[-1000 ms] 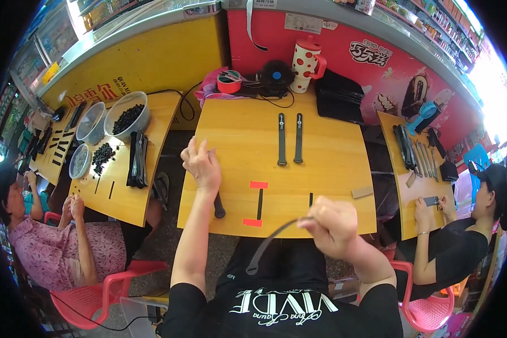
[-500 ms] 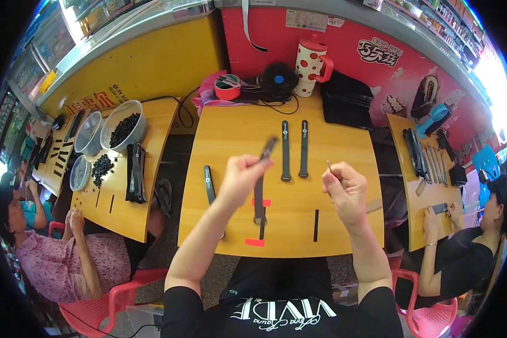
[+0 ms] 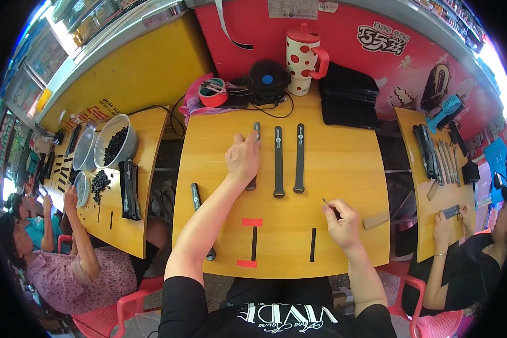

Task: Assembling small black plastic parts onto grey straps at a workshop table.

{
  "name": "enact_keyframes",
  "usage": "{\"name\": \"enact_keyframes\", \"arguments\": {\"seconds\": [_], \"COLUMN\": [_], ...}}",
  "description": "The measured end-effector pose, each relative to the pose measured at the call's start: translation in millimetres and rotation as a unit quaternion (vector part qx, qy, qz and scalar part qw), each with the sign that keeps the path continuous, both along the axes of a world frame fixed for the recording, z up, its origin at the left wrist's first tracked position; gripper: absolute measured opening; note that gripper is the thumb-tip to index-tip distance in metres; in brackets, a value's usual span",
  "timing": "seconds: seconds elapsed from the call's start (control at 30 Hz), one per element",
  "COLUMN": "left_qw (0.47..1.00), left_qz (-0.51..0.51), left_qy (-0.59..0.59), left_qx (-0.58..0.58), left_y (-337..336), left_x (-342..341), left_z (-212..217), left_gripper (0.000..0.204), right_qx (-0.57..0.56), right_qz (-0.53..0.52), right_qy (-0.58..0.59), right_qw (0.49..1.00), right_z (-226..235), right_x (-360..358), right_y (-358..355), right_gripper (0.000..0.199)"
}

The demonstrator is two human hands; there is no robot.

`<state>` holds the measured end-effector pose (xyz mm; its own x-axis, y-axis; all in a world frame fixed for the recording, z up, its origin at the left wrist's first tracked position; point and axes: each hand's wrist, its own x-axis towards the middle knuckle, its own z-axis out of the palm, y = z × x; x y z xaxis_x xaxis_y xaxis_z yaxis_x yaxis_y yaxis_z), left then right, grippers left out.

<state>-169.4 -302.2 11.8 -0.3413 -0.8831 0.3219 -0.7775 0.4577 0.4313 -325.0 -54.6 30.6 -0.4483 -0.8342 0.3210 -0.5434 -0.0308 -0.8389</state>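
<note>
My left hand (image 3: 244, 160) is closed over a dark strap (image 3: 257, 128) at the middle of the table, its fingers on the upper part and the strap partly hidden beneath. Right of it, two similar straps (image 3: 279, 163) lie side by side, rounded ends with small pale marks toward the far side. Another strap (image 3: 196, 194) lies partly under my left forearm. My right hand (image 3: 342, 222) is curled above the table's right half, pinching a thin tool (image 3: 325, 201) whose tip alone shows. Near me lie a black strip (image 3: 254, 243) between two red tape pieces (image 3: 252, 222) and another black strip (image 3: 313, 245).
A tan block (image 3: 376, 219) lies at the right edge. Along the back stand a dotted tumbler (image 3: 301, 62), a small fan (image 3: 267, 79), a red tape roll (image 3: 212, 93) and stacked black pouches (image 3: 349, 96). People work at side tables; the left one holds tubs (image 3: 115, 141) of black pieces.
My left hand has carried the strap from mid-air down to the table, left of the two straps. My right hand has lowered slightly, still pinching the thin tool. The view has shifted.
</note>
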Motion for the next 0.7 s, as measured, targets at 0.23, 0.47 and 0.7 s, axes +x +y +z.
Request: {"name": "enact_keyframes", "arguments": {"seconds": [0.23,0.47,0.7], "left_qw": [0.986,0.981,0.946], "left_qz": [-0.035,0.019,0.161], "left_qy": [-0.086,0.182,-0.128], "left_qx": [-0.139,-0.059,0.250], "left_y": [2.7,-23.5,50.4], "left_x": [-3.5,50.9,160.7], "left_z": [6.8,46.8,93.2], "left_gripper": [0.030,0.024,0.046], "right_qx": [0.028,0.045,0.050], "right_qz": [0.006,0.009,-0.005], "right_qy": [0.118,0.202,0.236], "right_qw": [0.993,0.978,0.971], "right_z": [4.8,-7.8,-15.0], "right_x": [-0.6,-1.3,-3.4], "right_y": [1.3,2.0,2.3], "right_gripper": [0.013,0.012,0.012]}}
